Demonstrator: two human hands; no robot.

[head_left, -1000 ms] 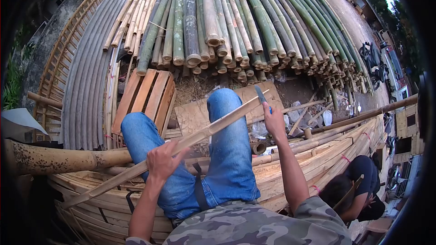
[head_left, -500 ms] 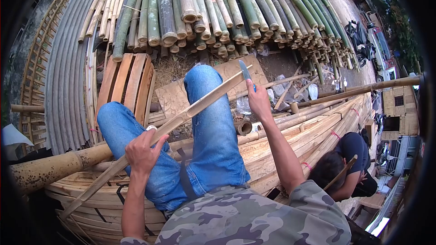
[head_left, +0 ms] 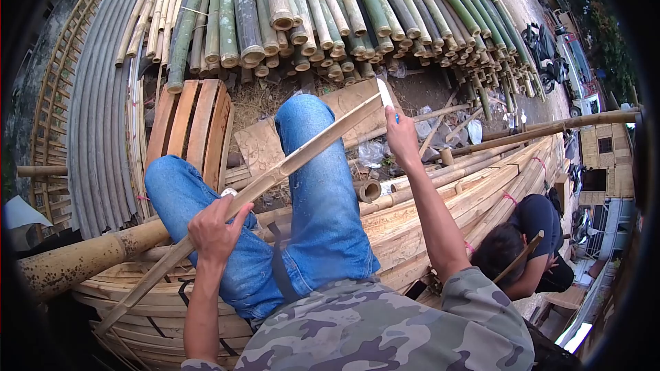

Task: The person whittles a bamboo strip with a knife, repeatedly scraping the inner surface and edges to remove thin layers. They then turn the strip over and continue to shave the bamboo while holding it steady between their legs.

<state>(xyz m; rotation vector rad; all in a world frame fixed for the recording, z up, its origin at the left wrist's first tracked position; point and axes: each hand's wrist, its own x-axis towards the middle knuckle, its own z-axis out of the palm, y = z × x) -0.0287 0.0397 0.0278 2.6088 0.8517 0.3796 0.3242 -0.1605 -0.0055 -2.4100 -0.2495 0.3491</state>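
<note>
Two hands on one long split bamboo strip (head_left: 302, 158), laid slantwise across the jeans-clad knees (head_left: 323, 192). Gripped low down by the left hand (head_left: 214, 230), fingers wrapped shut around it above the left thigh. Met at the far tip by a knife (head_left: 385, 92), clenched in the right hand (head_left: 402, 139), blade pointing up and away, edge against the strip's end.

Probably light, stiff along the length yet whippy toward the thin tip. Likely splintery along the split edges, so best held mid-length on the flat faces, with the knees as a rest. Dry by the look of it, not slippery.

Underneath, a bundled stack of pale bamboo slats (head_left: 474, 199) serving as a seat, and a thick mottled bamboo pole (head_left: 82, 261) jutting off to the left. Just beyond the knees, a wooden pallet (head_left: 192, 124), a plywood sheet (head_left: 258, 148), a short bamboo offcut (head_left: 369, 191) and some plastic litter. Close on the right, another person (head_left: 533, 233) bent over with a stick, seemingly within sweep of so long a strip.

Farther off, a big pile of bamboo culms (head_left: 309, 7) with cut ends facing this way. Beside it at the left, grey curved strips (head_left: 103, 117). At the far right, parked motorcycles (head_left: 543, 45).
</note>
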